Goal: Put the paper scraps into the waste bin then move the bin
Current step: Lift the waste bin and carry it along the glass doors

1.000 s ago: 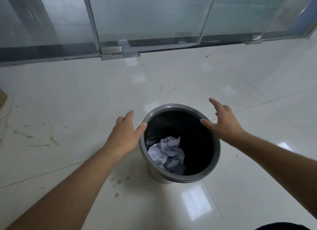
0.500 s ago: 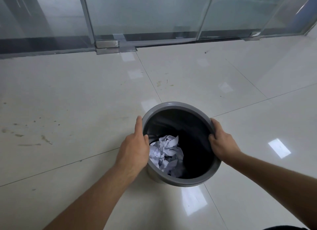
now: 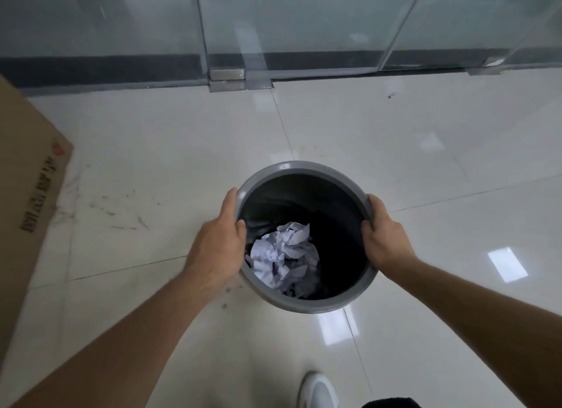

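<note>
grey plastic waste bin [image 3: 304,167], one, over the tiled floor [image 3: 425,170], holds a heap of crumpled white paper scraps [image 3: 282,255]. left hand [image 3: 217,246] and right hand [image 3: 384,237] each clench its rim on opposite sides. one cardboard sheet [image 3: 27,200] lies left.

Bin [image 3: 304,167] centre on floor [image 3: 425,170], scraps [image 3: 284,252] inside at its left. Left hand [image 3: 216,246] on left rim, right hand [image 3: 383,236] on right rim. Cardboard [image 3: 29,176] far left, glass wall [image 3: 304,21] behind, shoe [image 3: 317,391] in front.
</note>
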Motion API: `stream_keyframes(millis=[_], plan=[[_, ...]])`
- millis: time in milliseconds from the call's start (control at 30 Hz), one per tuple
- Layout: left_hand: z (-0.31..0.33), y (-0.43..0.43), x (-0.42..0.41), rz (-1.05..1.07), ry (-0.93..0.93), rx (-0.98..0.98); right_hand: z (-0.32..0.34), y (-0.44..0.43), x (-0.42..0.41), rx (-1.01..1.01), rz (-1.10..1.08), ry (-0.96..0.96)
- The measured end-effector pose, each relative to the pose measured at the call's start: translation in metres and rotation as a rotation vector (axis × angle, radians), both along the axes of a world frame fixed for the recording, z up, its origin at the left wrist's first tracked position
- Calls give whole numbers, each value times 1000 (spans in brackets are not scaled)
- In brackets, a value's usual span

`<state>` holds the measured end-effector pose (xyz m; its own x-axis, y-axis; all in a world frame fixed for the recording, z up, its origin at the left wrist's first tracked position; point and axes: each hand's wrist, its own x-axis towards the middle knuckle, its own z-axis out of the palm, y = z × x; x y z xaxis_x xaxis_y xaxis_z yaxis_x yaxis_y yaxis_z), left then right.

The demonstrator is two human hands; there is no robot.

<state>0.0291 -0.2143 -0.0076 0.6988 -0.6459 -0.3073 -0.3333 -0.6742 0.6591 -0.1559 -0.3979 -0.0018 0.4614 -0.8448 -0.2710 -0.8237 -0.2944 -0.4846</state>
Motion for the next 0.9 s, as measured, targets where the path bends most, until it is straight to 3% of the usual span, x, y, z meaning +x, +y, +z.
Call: stream_keyframes(millis=[233, 567, 700, 900], plan=[[281, 19, 29, 44, -26, -47, 274, 0, 43, 36, 77, -85], [681, 48, 83, 199, -213, -225, 672, -7, 129, -154, 220, -273], [771, 73, 82, 222, -274, -288, 756, 7, 138, -175, 273, -363], [813, 100, 68, 215, -328, -320, 788, 29, 134, -150, 284, -438]])
